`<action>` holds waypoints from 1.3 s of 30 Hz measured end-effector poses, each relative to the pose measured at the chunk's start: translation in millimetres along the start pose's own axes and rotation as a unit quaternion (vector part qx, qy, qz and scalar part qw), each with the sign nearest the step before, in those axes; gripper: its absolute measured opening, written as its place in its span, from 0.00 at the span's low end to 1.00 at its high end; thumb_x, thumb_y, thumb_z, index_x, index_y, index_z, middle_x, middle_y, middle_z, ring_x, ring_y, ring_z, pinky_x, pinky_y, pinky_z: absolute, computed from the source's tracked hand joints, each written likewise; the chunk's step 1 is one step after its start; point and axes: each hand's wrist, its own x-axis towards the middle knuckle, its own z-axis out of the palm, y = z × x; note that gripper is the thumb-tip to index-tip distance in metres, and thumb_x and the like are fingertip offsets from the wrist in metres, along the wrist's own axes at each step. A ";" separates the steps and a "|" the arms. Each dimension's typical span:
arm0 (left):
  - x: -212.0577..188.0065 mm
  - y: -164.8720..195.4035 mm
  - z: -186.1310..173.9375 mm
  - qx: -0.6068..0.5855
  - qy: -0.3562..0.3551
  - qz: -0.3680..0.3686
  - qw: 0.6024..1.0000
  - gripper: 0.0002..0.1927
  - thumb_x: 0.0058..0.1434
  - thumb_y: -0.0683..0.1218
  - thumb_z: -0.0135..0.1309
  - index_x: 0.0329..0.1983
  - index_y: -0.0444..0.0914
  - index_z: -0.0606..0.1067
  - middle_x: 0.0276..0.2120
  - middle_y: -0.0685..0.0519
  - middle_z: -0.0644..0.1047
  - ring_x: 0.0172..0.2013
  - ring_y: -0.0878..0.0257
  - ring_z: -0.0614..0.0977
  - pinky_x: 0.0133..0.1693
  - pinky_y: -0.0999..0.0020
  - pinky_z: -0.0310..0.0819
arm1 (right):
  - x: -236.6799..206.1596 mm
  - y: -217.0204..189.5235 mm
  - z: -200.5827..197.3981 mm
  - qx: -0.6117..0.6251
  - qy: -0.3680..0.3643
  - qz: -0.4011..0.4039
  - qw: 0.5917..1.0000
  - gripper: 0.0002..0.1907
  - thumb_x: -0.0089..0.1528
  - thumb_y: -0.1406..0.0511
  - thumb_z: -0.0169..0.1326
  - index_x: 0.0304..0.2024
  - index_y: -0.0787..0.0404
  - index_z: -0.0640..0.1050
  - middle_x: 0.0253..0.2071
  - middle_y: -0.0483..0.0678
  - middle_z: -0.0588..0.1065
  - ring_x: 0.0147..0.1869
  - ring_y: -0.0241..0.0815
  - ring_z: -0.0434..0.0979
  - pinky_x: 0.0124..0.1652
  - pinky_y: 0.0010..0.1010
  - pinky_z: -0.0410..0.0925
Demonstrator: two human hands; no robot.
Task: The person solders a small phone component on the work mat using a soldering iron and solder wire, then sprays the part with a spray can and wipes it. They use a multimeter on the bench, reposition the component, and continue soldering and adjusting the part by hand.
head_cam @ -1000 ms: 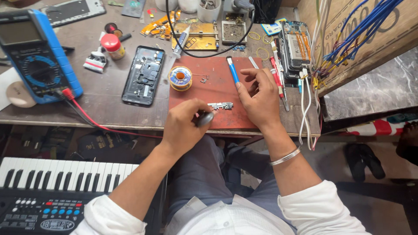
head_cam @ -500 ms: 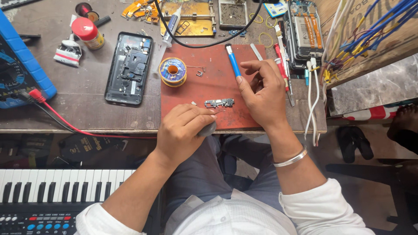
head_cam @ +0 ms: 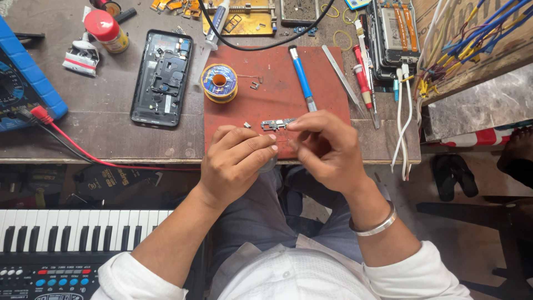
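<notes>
Head view: at centre frame, the right hand [head_cam: 325, 147] pinches a small circuit board [head_cam: 277, 123] on the red mat [head_cam: 266, 72]. The left hand [head_cam: 236, 158] is curled around a small, mostly hidden object just below it.

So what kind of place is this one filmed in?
Most likely a small phone or electronics repair bench: an opened phone, a solder spool on a red work mat, and a blue multimeter. Both hands work at a tiny circuit part.

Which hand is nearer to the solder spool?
Left. The left hand lies just below the solder spool; the right hand is farther off, lower right.
</notes>
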 end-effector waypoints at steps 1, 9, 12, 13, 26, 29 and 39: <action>-0.5 0.6 -0.2 0.001 0.000 0.000 1.000 0.10 0.54 0.37 0.61 0.39 0.41 0.82 0.43 0.56 0.82 0.42 0.60 0.82 0.48 0.61 0.71 | -2.7 -1.7 1.2 0.018 -0.013 -0.003 1.000 0.14 0.61 0.76 0.60 0.49 0.62 0.78 0.45 0.45 0.76 0.41 0.28 0.75 0.36 0.20 0.69; -1.8 7.3 -5.6 0.001 0.000 0.008 1.000 0.11 0.53 0.37 0.61 0.39 0.41 0.81 0.43 0.56 0.82 0.43 0.61 0.82 0.48 0.61 0.71 | -9.3 -1.3 4.6 -0.009 -0.011 -0.024 1.000 0.12 0.62 0.78 0.62 0.46 0.62 0.79 0.41 0.45 0.78 0.40 0.31 0.79 0.38 0.21 0.73; -0.5 11.5 -9.3 -0.005 -0.008 0.000 1.000 0.12 0.51 0.36 0.60 0.38 0.41 0.81 0.44 0.57 0.83 0.43 0.60 0.81 0.49 0.61 0.70 | -13.5 -0.3 4.1 -0.002 -0.012 -0.035 0.999 0.11 0.62 0.79 0.61 0.45 0.63 0.79 0.41 0.45 0.78 0.41 0.31 0.80 0.39 0.22 0.73; 0.0 13.3 -10.5 -0.008 -0.008 0.003 1.000 0.11 0.52 0.36 0.60 0.38 0.40 0.81 0.45 0.57 0.83 0.43 0.61 0.81 0.49 0.62 0.70 | -14.9 0.0 3.2 0.000 -0.013 -0.037 0.999 0.11 0.62 0.79 0.60 0.44 0.63 0.79 0.41 0.45 0.78 0.42 0.32 0.80 0.39 0.22 0.73; 2.8 29.9 -12.5 -0.021 -0.008 0.006 1.000 0.13 0.50 0.36 0.61 0.38 0.43 0.80 0.41 0.61 0.83 0.41 0.62 0.81 0.47 0.64 0.68 | -22.9 0.7 -0.9 0.095 -0.069 -0.025 0.993 0.14 0.61 0.83 0.49 0.44 0.63 0.73 0.43 0.45 0.74 0.44 0.30 0.76 0.41 0.22 0.69; 4.5 31.3 -13.8 -0.038 0.002 0.000 0.999 0.13 0.48 0.37 0.64 0.37 0.43 0.78 0.40 0.61 0.82 0.41 0.62 0.81 0.48 0.63 0.68 | -26.0 1.6 0.4 0.102 -0.059 0.000 0.993 0.11 0.62 0.81 0.51 0.42 0.63 0.73 0.40 0.44 0.73 0.40 0.28 0.75 0.37 0.20 0.68; 3.6 36.6 -24.8 -0.041 0.033 -0.017 0.998 0.14 0.46 0.37 0.64 0.35 0.43 0.76 0.37 0.59 0.82 0.39 0.61 0.82 0.47 0.62 0.70 | -7.1 1.5 -13.2 0.142 0.129 0.052 0.980 0.06 0.67 0.73 0.53 0.45 0.61 0.72 0.37 0.41 0.73 0.38 0.27 0.71 0.40 0.20 0.67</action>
